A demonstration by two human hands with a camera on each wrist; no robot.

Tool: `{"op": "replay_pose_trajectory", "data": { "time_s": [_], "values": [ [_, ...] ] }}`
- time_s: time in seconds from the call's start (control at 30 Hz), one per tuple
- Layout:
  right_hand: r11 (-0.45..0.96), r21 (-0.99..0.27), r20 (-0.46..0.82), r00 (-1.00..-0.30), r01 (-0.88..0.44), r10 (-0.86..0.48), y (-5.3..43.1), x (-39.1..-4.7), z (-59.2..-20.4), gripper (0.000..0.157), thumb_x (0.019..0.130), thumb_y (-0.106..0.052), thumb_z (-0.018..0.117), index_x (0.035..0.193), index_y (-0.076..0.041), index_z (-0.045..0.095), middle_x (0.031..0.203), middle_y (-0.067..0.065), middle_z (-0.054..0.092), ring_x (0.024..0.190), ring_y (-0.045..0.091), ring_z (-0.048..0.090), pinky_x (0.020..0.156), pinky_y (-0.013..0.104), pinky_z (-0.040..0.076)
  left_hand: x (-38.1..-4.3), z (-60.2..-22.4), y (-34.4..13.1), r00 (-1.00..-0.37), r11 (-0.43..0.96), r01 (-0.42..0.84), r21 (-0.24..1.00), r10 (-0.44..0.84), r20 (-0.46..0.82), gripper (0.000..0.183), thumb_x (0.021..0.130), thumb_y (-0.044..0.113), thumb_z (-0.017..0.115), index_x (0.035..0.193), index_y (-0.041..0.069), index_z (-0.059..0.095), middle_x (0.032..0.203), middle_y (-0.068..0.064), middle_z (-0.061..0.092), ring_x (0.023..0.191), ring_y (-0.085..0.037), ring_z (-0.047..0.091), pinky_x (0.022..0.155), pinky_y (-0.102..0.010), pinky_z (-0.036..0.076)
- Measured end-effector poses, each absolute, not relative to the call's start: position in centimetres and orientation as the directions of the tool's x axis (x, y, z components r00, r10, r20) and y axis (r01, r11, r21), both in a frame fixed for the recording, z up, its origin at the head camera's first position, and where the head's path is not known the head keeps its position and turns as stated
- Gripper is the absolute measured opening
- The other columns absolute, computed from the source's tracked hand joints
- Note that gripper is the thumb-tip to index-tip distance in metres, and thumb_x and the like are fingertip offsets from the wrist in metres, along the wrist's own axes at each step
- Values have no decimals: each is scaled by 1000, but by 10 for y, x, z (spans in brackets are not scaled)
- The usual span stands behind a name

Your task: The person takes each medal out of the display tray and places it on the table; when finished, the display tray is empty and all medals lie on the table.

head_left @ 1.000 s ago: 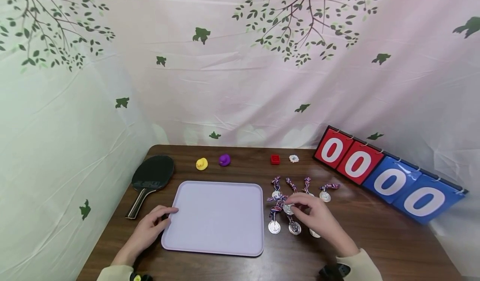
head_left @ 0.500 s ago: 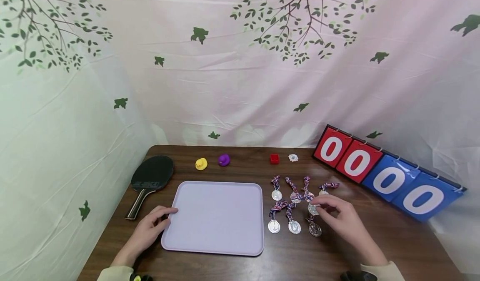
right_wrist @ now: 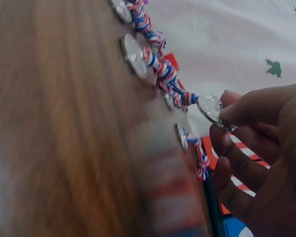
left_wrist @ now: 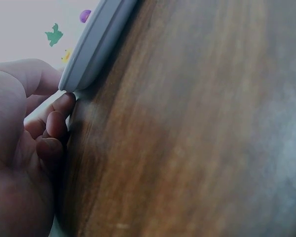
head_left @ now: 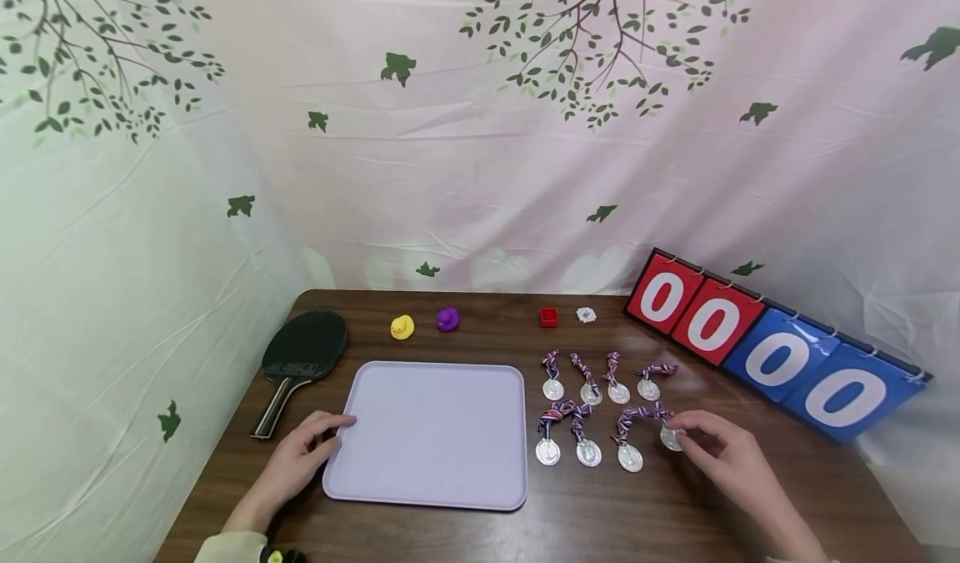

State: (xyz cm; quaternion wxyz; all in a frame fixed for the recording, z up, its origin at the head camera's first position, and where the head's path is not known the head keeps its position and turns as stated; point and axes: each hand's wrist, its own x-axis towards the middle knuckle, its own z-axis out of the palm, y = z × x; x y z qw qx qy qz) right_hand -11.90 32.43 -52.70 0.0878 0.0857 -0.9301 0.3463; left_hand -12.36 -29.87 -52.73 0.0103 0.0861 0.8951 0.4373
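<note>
A silver medal (head_left: 672, 438) on a knotted red, white and blue ribbon hangs from my right hand (head_left: 727, 454), pinched between thumb and fingertips. In the right wrist view the medal (right_wrist: 210, 109) stands tilted above the wood, its ribbon reaching toward other medals. Several more lie in two rows, among them a front-row medal (head_left: 630, 458) just left of the held one and a back-row medal (head_left: 648, 389) behind it. My left hand (head_left: 300, 450) rests at the left rim of a pale lilac tray (head_left: 427, 434), fingers loosely bent; the left wrist view shows fingertips at the tray's edge (left_wrist: 91, 54).
A black table tennis bat (head_left: 303, 350) lies left of the tray. Behind stand a yellow duck (head_left: 402, 327), a purple duck (head_left: 447, 319), a small red box (head_left: 549, 318) and a white rosette-like piece (head_left: 586, 314). A flip scoreboard (head_left: 772, 342) leans at the right.
My right hand has moved right along the front row, carrying the medal past the others and uncovering the ones it hid. The left hand stays at the tray.
</note>
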Motion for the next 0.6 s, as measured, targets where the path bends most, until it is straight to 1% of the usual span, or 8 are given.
{"op": "replay_pose_trajectory", "data": {
  "time_s": [0.17,0.23,0.47,0.6],
  "values": [
    [818,-567,120,-992,-101,-39,336,-112,-531,15,86,-24,72,100,-30,68,100,-9,66,91,7,58,74,22,48,-122,-523,-296,-984,592,140,794,169,48,27,91,6,62,117,13,66,107,-7,61,75,-17,49,66,-25,41],
    [837,-541,92,-995,-81,-37,338,-111,-533,15,85,-25,72,99,-30,68,100,-8,66,89,9,58,73,24,49,-122,-524,-297,-984,588,141,797,170,49,27,91,5,62,117,13,66,107,-7,61,74,-17,49,65,-25,41],
    [860,-493,115,-989,-134,-89,339,-110,-541,20,82,-17,74,97,-29,69,98,-8,66,83,8,57,69,28,48,-124,-526,-298,-985,588,138,797,168,46,28,91,5,61,117,13,66,107,-7,61,74,-18,49,65,-25,41],
    [876,-468,95,-992,-117,-83,338,-112,-542,20,82,-16,73,98,-28,69,98,-8,64,84,10,56,70,31,49,-122,-526,-299,-984,592,142,793,168,50,28,91,5,61,117,13,66,107,-7,61,75,-17,49,66,-25,41]
  ]
}}
